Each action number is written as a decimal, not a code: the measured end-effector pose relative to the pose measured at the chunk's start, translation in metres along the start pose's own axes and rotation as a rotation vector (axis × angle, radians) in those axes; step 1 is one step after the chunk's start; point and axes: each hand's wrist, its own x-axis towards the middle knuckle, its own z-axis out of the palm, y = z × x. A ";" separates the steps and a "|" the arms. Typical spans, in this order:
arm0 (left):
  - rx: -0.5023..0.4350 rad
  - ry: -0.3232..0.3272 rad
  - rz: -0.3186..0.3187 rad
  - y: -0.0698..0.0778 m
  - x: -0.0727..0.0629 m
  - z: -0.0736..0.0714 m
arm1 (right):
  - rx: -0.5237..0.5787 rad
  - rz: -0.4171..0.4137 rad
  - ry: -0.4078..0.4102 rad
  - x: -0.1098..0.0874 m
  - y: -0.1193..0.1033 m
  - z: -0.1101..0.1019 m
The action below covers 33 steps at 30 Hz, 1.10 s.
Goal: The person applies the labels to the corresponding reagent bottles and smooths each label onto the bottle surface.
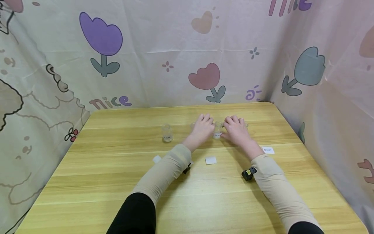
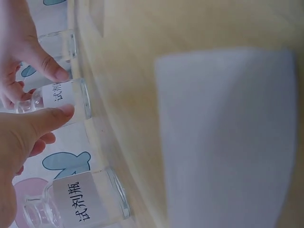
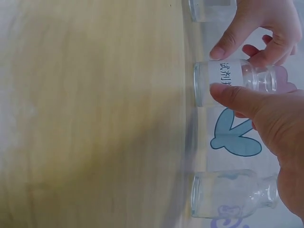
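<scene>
Between my two hands stands a small clear glass bottle (image 1: 217,126) with a white label (image 3: 218,73) printed in black characters. My left hand (image 1: 203,127) is at its left side and my right hand (image 1: 236,131) at its right. In the wrist views both thumbs press at the label, and curled fingers reach round behind the bottle. A second labelled bottle (image 2: 78,202) stands to the left, partly behind my left hand in the head view. To the right is a bottle without a visible label (image 3: 228,194), mostly hidden by my right hand in the head view.
Another labelled bottle (image 1: 167,134) stands further left. White paper pieces lie nearer on the wooden table (image 1: 117,169): one blank piece (image 1: 210,160), one printed piece (image 1: 268,150) and one beside the left sleeve (image 1: 156,159). A patterned cloth (image 1: 157,42) hangs behind.
</scene>
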 end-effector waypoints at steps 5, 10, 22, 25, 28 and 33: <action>0.004 0.016 -0.007 0.002 -0.001 0.002 | 0.006 0.005 -0.009 0.000 -0.001 0.000; 0.010 0.009 -0.012 0.002 -0.003 0.002 | -0.010 -0.003 -0.010 -0.002 -0.003 -0.003; -0.045 0.006 -0.124 -0.001 -0.016 -0.018 | 0.001 0.018 0.101 -0.012 -0.004 -0.020; -0.098 -0.001 -0.175 -0.003 -0.020 -0.029 | -0.002 0.022 0.159 -0.016 -0.002 -0.027; -0.161 0.013 -0.223 -0.003 -0.024 -0.039 | 0.004 0.039 0.208 -0.021 -0.001 -0.035; -0.269 0.056 -0.291 0.000 -0.031 -0.052 | 0.040 0.083 0.294 -0.030 0.002 -0.045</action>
